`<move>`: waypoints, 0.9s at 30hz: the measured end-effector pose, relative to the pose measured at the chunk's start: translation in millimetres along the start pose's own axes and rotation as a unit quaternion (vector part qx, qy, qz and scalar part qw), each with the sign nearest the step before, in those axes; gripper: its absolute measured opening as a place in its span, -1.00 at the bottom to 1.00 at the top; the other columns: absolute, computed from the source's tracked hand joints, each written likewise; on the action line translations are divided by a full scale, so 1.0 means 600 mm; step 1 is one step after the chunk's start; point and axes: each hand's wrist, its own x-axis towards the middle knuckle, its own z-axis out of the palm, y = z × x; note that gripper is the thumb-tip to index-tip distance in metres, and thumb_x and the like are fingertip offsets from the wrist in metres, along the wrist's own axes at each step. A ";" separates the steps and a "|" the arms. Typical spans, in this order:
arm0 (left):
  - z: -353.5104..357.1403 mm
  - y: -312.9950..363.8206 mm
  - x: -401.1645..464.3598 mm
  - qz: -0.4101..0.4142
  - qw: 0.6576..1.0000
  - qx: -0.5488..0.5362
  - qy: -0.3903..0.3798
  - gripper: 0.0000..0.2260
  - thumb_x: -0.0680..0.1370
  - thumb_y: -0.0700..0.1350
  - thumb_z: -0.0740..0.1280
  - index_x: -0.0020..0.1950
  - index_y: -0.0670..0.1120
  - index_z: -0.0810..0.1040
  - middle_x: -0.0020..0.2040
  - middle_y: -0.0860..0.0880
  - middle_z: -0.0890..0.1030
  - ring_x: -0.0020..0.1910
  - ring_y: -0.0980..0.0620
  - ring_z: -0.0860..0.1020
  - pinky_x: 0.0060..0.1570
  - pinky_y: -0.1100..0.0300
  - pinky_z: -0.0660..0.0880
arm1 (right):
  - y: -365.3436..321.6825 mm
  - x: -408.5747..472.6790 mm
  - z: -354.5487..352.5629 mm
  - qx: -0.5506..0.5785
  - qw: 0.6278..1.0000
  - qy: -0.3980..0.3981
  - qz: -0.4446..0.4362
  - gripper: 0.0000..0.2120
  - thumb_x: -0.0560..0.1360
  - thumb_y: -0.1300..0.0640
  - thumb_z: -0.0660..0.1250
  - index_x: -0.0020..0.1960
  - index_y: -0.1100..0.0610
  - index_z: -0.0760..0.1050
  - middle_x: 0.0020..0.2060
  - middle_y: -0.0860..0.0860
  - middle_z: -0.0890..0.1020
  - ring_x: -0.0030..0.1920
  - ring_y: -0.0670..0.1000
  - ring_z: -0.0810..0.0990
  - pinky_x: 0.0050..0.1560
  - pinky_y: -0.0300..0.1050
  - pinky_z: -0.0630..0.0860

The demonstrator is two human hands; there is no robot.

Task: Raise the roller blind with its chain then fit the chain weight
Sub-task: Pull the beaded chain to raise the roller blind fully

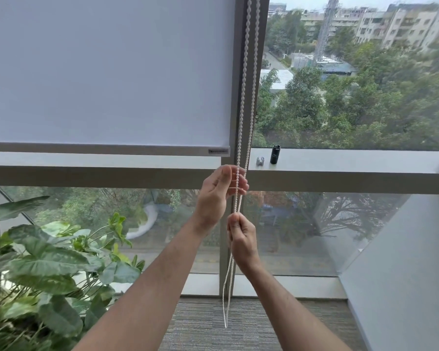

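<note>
The left forearm [162, 269] and right forearm [284, 300] were bare and slender along their whole visible length. The left hand [217, 196] and right hand [241, 239] were bare too.

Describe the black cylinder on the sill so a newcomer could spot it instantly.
Find the grey window ledge under the uncovered right-hand pane. Just right of the white bead chain stand two small items. It is the taller, upright black cylinder, right of the short silver piece.

**Chain [243, 110] hangs just right of the blind [107, 72]**

The left hand [218, 193] holds the chain above the right hand [241, 239]. On the ledge [340, 160], right of the chain, stand a clip [260, 161] and a tube [275, 155]. A plant [48, 262] is lower left.
</note>
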 end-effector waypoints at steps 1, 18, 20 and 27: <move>0.007 0.000 0.003 0.007 1.000 -0.001 -0.012 -0.69 0.66 0.03 0.14 0.04 -0.08 0.62 -0.20 -0.06 0.63 -0.21 -0.04 0.60 -0.15 0.09 0.57 | 0.002 0.001 -0.002 0.007 1.000 -0.003 0.007 -0.62 0.61 0.00 0.14 -0.38 -0.07 0.37 -0.49 -0.11 0.33 -0.47 -0.07 0.22 -0.42 -0.12 0.18; 0.014 -0.065 -0.029 0.087 0.966 0.194 0.149 -0.72 0.65 -0.07 0.13 -0.25 0.15 0.38 -0.36 0.17 0.43 -0.39 0.20 0.33 -0.35 0.25 0.31 | -0.155 0.123 -0.034 -0.045 0.996 -0.070 0.043 -0.74 0.69 0.17 0.11 0.16 0.16 0.57 -0.22 0.03 0.61 -0.21 -0.05 0.57 -0.11 -0.09 0.53; 0.004 -0.087 -0.045 0.068 0.968 0.195 0.139 -0.72 0.65 -0.07 0.12 -0.26 0.12 0.37 -0.37 0.15 0.39 -0.39 0.15 0.30 -0.36 0.21 0.28 | -0.210 0.130 -0.017 0.010 0.996 -0.089 0.009 -0.68 0.70 0.08 0.07 0.17 0.19 0.56 -0.20 0.05 0.60 -0.26 -0.10 0.58 -0.19 -0.19 0.54; -0.006 -0.106 -0.062 0.048 0.965 0.207 0.154 -0.75 0.63 -0.15 0.13 -0.24 -0.05 0.41 -0.34 0.08 0.39 -0.37 0.12 0.32 -0.33 0.13 0.32 | -0.336 0.149 0.056 0.104 0.986 -0.072 -0.113 -0.56 0.70 -0.02 0.02 -0.12 0.14 0.58 -0.46 0.00 0.25 -0.48 -0.06 0.18 -0.45 -0.10 0.11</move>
